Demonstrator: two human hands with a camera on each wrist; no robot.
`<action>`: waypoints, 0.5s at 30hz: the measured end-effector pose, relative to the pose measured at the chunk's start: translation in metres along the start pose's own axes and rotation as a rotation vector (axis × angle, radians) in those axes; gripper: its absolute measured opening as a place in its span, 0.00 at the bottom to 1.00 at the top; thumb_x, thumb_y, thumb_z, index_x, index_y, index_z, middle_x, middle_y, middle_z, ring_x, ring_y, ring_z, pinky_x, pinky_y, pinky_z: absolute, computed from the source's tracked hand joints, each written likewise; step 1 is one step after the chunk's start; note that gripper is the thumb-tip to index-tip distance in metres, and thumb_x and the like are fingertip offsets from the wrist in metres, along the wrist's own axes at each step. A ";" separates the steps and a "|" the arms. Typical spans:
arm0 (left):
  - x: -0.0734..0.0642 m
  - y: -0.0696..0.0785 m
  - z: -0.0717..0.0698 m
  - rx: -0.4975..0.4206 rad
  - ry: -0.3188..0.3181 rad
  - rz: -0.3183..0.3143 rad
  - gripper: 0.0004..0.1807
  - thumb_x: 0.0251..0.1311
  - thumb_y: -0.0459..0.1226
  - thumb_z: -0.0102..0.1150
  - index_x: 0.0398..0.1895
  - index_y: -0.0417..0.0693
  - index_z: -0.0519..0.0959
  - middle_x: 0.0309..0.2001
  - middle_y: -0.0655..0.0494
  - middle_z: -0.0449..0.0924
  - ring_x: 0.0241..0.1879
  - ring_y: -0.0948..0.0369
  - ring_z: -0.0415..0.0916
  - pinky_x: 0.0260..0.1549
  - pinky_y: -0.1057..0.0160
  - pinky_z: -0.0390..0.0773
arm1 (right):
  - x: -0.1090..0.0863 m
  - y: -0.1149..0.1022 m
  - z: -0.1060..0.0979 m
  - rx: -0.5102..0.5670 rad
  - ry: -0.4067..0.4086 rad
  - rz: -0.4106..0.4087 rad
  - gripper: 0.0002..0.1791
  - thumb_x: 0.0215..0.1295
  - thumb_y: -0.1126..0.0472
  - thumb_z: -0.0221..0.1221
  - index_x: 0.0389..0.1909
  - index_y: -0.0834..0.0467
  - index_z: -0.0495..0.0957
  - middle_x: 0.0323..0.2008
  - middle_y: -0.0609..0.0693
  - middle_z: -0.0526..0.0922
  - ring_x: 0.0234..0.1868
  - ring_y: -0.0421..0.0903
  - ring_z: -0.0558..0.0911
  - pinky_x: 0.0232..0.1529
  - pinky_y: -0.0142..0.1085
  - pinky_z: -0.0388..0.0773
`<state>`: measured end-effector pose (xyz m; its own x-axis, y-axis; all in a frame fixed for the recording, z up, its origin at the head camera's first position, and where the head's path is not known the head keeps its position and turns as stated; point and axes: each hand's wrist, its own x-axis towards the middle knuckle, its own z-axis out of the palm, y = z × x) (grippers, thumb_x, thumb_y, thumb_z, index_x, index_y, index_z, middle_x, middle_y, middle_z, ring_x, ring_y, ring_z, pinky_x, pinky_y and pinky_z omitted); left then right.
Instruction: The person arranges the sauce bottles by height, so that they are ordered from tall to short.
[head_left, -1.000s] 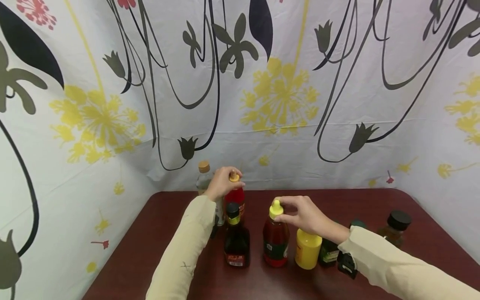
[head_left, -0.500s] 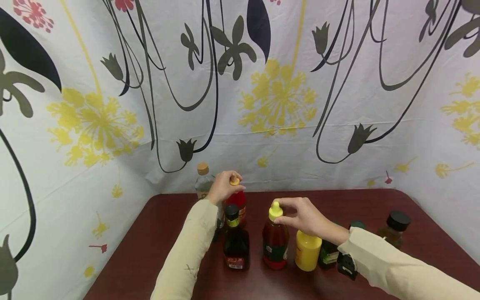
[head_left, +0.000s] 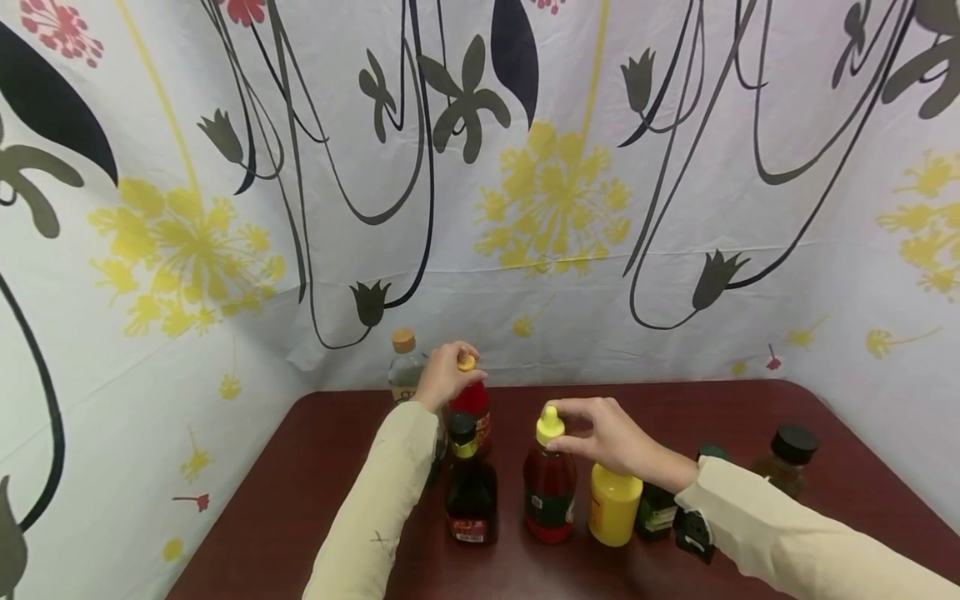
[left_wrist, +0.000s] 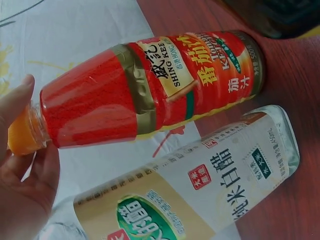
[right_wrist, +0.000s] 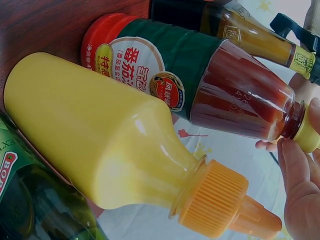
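At the back left of the table, my left hand [head_left: 444, 377] pinches the orange cap of a red ketchup bottle [left_wrist: 100, 97]. Right beside that bottle stands a clear rice vinegar bottle [left_wrist: 205, 187]. My right hand [head_left: 611, 435] has thumb and fingers around the yellow nozzle cap of a second ketchup bottle [right_wrist: 245, 92], which has a green label and stands upright nearer the front. Between the two ketchup bottles, and closer to me, is a dark sauce bottle [head_left: 471, 500] with a black cap. Under my right wrist sits a yellow squeeze bottle [right_wrist: 100, 125] with an orange nozzle.
A green-labelled bottle [right_wrist: 40, 190] stands just right of the yellow one, partly hidden by my right arm. Farther right is a jar with a black lid [head_left: 795, 444]. A patterned cloth [head_left: 555, 325] hangs behind the dark red table [head_left: 300, 500].
The head view has shifted slightly, so everything sits a little lower and farther left in it. Both hands stay at the same two caps.
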<state>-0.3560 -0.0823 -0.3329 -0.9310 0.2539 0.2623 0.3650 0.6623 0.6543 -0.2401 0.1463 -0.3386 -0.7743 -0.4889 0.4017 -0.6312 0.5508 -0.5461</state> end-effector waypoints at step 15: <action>0.000 -0.003 -0.006 -0.055 -0.036 -0.049 0.26 0.48 0.35 0.65 0.51 0.40 0.70 0.47 0.45 0.71 0.46 0.52 0.69 0.45 0.57 0.71 | 0.000 -0.001 0.000 0.015 -0.005 -0.007 0.18 0.51 0.55 0.62 0.44 0.55 0.76 0.37 0.43 0.80 0.43 0.43 0.78 0.40 0.35 0.75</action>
<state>-0.3566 -0.0884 -0.3304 -0.9470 0.2480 0.2041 0.3180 0.6350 0.7040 -0.2389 0.1455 -0.3381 -0.7697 -0.4963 0.4014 -0.6355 0.5371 -0.5546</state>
